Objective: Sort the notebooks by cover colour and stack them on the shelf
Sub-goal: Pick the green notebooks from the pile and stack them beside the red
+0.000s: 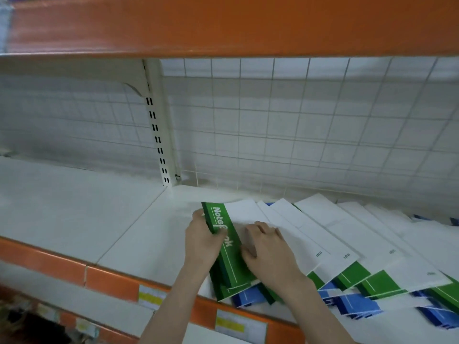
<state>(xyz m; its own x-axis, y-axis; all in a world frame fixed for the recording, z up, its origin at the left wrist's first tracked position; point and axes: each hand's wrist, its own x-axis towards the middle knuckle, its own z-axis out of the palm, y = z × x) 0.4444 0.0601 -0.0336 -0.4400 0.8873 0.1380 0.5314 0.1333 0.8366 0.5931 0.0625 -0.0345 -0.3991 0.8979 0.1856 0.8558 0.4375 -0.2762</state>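
A green-and-white notebook (229, 254) marked "Notebook" lies at the left end of a fanned spread of notebooks on the white shelf (82, 217). My left hand (202, 240) grips its green spine edge, thumb over the lettering. My right hand (267, 247) rests flat on the same notebook's white cover, fingers straight. To the right lie several more green notebooks (382, 285) overlapping one another. Under them, blue notebooks (357, 304) stick out past the shelf's front edge.
The shelf's left half is bare white board. An orange front rail (109, 281) carries yellow price labels (150, 296). Behind stands a white wire grid back panel (298, 135) with a slotted upright (157, 135). Another orange shelf (223, 26) hangs overhead.
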